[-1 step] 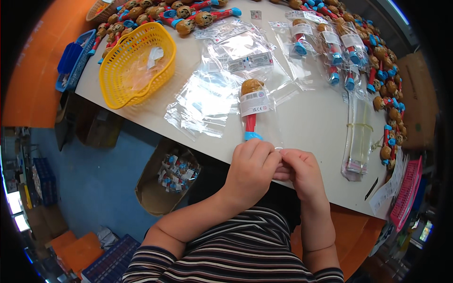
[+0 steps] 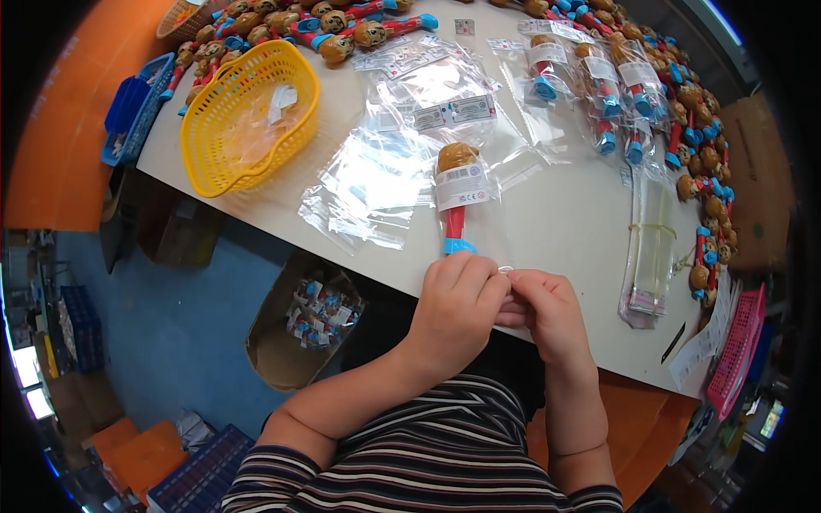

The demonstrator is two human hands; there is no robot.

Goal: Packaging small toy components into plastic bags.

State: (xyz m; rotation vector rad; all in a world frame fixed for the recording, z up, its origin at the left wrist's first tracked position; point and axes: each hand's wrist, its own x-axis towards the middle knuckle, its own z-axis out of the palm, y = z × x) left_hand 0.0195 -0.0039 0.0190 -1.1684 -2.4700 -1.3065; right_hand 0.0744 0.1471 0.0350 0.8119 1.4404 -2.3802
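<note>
A toy (image 2: 456, 214) with a round brown head, red stem and blue base lies in a clear plastic bag (image 2: 493, 231), its base toward me. A white printed label (image 2: 463, 186) wraps across it. My left hand (image 2: 457, 299) is closed on the near end of the bag, just below the blue base. Beside it, my right hand (image 2: 552, 308) pinches the bag's near right edge between thumb and fingers. The fingertips of both hands meet there. Exactly how the edge is folded is hidden.
Flat clear bags (image 2: 368, 188) lie left of the toy. A yellow basket (image 2: 192, 145) stands farther left. Bagged toys (image 2: 603, 85) lie at the far right, with loose toys (image 2: 710, 179) beyond. A banded bundle of clear sleeves (image 2: 652, 248) sits right; an open carton (image 2: 265, 342) stands below the table.
</note>
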